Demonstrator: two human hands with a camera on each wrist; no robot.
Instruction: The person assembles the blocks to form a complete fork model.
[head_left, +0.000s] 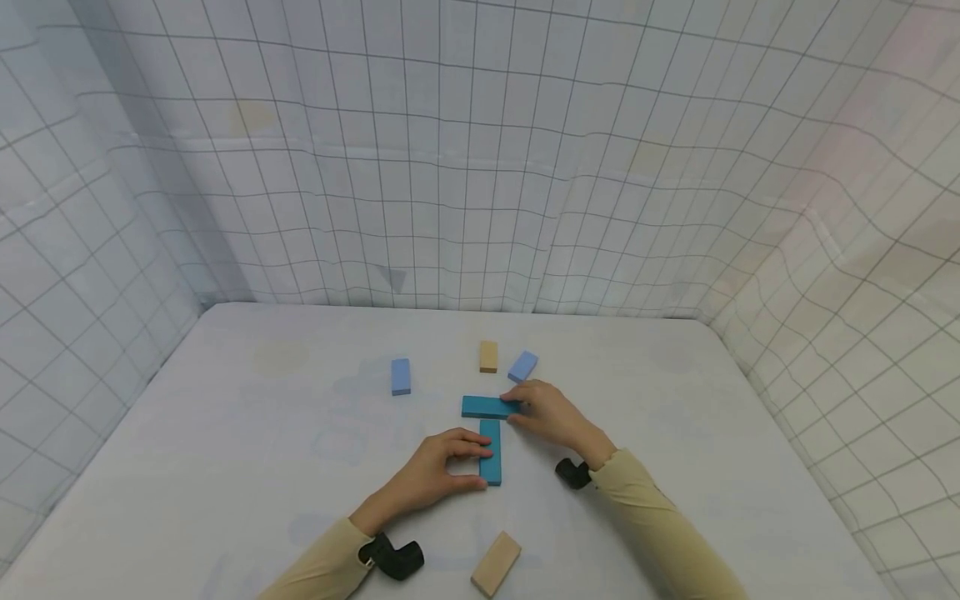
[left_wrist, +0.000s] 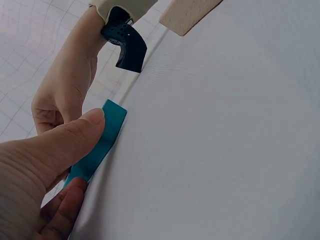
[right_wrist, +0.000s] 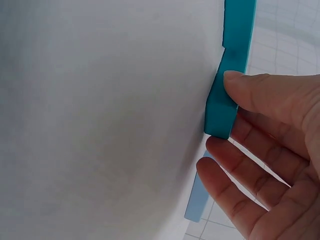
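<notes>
Two long teal blocks lie on the table in a T shape. The crosswise teal block (head_left: 480, 407) is at the top, and the upright one, the lengthwise teal block (head_left: 491, 467), sits just below it. My left hand (head_left: 438, 471) pinches the lengthwise block between the thumb near its close end and the fingertips higher up; the left wrist view shows the thumb on a teal block (left_wrist: 114, 116). At the right end of the crosswise block, my right hand (head_left: 553, 417) grips it, with the thumb across a teal block (right_wrist: 220, 115) in the right wrist view.
Beyond the hands lie a blue block (head_left: 401, 377), a small yellow-tan block (head_left: 488, 357) and another blue block (head_left: 522, 367) near the right fingers. A wooden block (head_left: 496, 564) lies close to the near edge. Gridded white curtains (head_left: 480, 167) surround the white table (head_left: 262, 467).
</notes>
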